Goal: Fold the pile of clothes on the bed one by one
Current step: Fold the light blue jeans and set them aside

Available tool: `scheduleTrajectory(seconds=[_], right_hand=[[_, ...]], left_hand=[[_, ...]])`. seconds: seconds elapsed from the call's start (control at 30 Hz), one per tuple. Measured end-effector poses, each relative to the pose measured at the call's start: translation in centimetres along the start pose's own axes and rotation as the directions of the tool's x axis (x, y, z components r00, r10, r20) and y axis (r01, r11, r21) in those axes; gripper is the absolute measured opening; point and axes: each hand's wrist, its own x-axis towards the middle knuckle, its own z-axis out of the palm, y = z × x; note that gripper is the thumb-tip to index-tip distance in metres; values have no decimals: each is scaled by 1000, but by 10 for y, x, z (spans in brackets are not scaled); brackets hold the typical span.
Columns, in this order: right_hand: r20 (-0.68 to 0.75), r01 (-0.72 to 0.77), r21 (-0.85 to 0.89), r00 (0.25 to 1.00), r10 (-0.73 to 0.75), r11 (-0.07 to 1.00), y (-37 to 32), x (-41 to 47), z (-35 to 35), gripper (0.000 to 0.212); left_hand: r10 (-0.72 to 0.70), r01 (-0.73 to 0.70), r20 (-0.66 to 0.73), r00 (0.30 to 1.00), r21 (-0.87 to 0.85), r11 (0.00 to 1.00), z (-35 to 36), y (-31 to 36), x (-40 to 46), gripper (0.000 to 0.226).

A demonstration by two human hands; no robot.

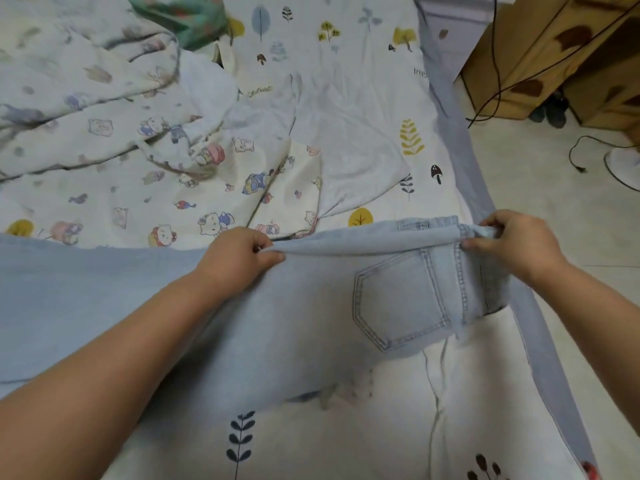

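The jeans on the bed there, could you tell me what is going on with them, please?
A person is folding light blue jeans spread across the bed. The left hand and the right hand each pinch the far folded edge, near the waistband and back pocket. Behind them lie a cartoon-print garment and a white garment, not yet folded.

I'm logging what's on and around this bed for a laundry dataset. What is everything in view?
jeans: one, light blue denim, across the near bed, back pocket up
cartoon-print garment: one, cream, behind the jeans
white garment: one, white, mid bed towards the right
green cloth: one, green patterned, far edge
quilt: one, pale printed, far left
bedsheet: one, white with leaf prints
cabinet: one, brown, floor at right
cables: black, several, by the cabinet
left hand: pinches the jeans' folded edge
right hand: grips the waistband
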Motion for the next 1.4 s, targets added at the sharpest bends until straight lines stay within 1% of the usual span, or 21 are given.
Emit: scheduleTrajectory(seconds=[0.1,0.17,0.23,0.3,0.37,0.4,0.47,0.5,0.53,0.57,0.6,0.67,0.73,0.83,0.93,1.0,1.03,1.1,1.17,1.27,1.4], right_hand=[[72,-99,95,993,92,991,-4,22,25,63],[163,-171,192,977,141,966,-2,29,43,75],[221,-236,209,957,189,949,7,31,55,64],[238,-300,218,939,248,929,17,32,58,41],[248,-324,228,931,267,918,24,33,56,22],[199,-301,231,945,258,925,27,36,55,23],[1,-221,261,973,229,940,26,41,52,31],[-80,-188,288,972,219,939,22,43,53,27],[-102,-186,303,969,226,935,17,44,55,22],[-71,-218,285,966,247,934,13,45,59,27],[3,-278,233,959,285,932,12,46,64,39],[135,-361,99,928,347,927,15,46,72,58],[170,-402,17,904,393,916,22,44,75,69],[174,-428,-68,884,433,901,30,38,74,75],[187,-392,-89,897,402,916,33,28,72,63],[127,-346,-30,929,347,938,36,20,69,42],[77,-330,7,941,329,944,37,15,65,36],[23,-301,76,954,300,951,35,2,54,35],[22,-284,144,959,284,948,31,-12,42,26],[-3,-264,182,963,269,947,31,-42,18,21],[6,-287,254,956,295,924,49,-104,-7,24]], left_hand=[[-58,63,-37,998,127,990,15,-13,16,19],[-115,102,37,993,250,963,26,-24,14,19],[-143,83,138,980,371,925,31,-34,5,12],[-148,61,165,975,442,895,28,-43,-4,14],[-124,83,74,990,406,910,19,-47,-7,12],[-96,87,6,995,360,929,13,-48,-6,8],[-19,71,-168,986,308,949,7,-47,6,21],[15,62,-249,968,296,953,6,-48,14,23],[34,61,-303,952,298,953,6,-49,23,19],[28,76,-316,948,315,946,8,-48,31,14],[7,97,-279,960,356,929,12,-48,36,16],[-21,83,-126,992,513,855,26,-50,42,29],[-2,41,-64,998,604,796,34,-50,43,34],[29,-4,-41,999,517,856,35,-50,47,38],[-8,0,17,1000,444,896,32,-49,50,38],[-8,-14,50,999,439,899,29,-47,50,33],[9,-30,52,999,427,904,27,-47,50,30],[52,-56,21,998,385,921,19,-46,48,23],[101,-99,11,995,352,931,10,-45,46,22],[163,-178,70,984,355,918,-8,-43,41,25],[247,-303,199,948,339,891,-30,-42,34,20]])
